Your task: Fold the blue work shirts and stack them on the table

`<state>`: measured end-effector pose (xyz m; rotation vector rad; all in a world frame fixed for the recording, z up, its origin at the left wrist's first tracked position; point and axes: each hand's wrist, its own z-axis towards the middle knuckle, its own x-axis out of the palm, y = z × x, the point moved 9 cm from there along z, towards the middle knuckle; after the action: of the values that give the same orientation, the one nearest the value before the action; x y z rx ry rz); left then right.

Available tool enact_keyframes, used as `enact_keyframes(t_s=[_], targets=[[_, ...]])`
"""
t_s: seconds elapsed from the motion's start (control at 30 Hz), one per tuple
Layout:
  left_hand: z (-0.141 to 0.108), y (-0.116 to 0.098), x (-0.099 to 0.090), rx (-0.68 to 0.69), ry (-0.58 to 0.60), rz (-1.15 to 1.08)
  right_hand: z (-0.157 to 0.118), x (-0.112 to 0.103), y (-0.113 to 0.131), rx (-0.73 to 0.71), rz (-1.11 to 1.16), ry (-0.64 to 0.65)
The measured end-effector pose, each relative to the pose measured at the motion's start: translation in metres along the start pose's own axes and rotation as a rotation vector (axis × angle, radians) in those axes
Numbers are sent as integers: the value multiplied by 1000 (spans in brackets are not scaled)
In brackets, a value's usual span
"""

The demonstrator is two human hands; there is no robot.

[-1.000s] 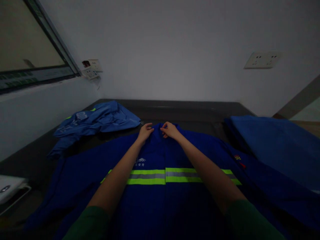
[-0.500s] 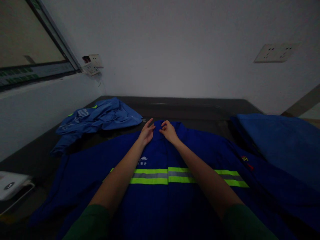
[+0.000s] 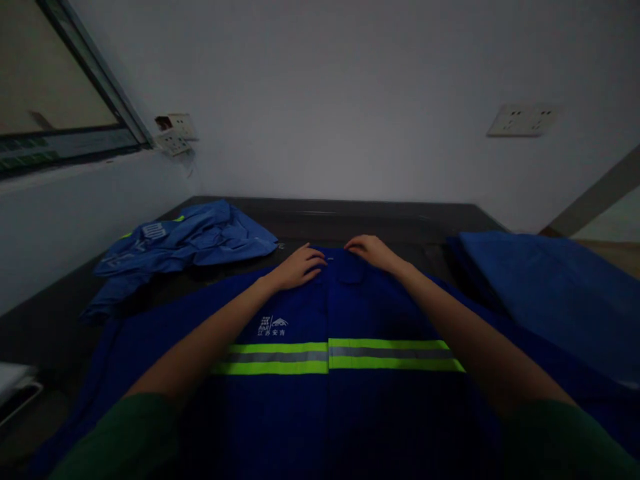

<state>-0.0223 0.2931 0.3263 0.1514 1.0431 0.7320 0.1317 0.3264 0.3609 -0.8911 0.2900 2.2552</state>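
Note:
A dark blue work jacket (image 3: 300, 400) lies front side up before me, its sleeves spread to both sides. Yellow-green and grey reflective bands (image 3: 280, 358) cross its chest, with a white printed logo (image 3: 273, 325) above them on the left. My left hand (image 3: 299, 267) rests on the left side of the collar (image 3: 345, 267), fingers apart and reaching inward. At the collar's right edge, my right hand (image 3: 373, 251) has its fingers bent down together on the cloth. Its fingertips are partly hidden, and they seem to pinch the collar.
A crumpled lighter blue garment (image 3: 200, 233) lies at the back left of the dark table (image 3: 400, 230). Folded blue cloth (image 3: 545, 287) is stacked on the right. A white device (image 3: 15, 383) sits at the left edge. The wall behind carries sockets (image 3: 523, 121).
My hands were close together at the collar's middle and have moved apart, the right one to the right. The collar now shows flatter and wider between them. The view has shifted slightly.

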Motion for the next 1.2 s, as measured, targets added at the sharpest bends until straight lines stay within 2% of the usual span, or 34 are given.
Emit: enact_keyframes(t_s=[0.07,0.13,0.2,0.27,0.43,0.57,0.73,0.8,0.87,1.0,1.1,1.2], targets=[[3,-14,13,165,125,92,-14,17,16,-198,-146,103],[8,-15,24,210,184,181,-27,35,31,-359,-287,159],[13,-11,32,195,220,258,-31,47,39,-432,-385,185],[18,-6,38,176,248,304,-29,51,40,-432,-420,187],[26,10,44,36,222,265,-13,49,29,-303,-392,154],[30,20,47,-75,163,167,-12,53,20,-203,-357,113],[23,39,21,-197,-79,-143,-19,34,22,-83,-218,-74],[16,47,12,-192,-113,-231,-17,27,24,16,-151,-115],[12,53,8,-153,-72,-228,-11,31,29,126,-95,-79],[11,64,14,-121,48,-141,6,57,46,289,-126,45],[13,72,21,-151,57,-77,13,75,56,319,-204,103],[14,81,28,-223,10,-54,13,87,59,304,-249,131]])
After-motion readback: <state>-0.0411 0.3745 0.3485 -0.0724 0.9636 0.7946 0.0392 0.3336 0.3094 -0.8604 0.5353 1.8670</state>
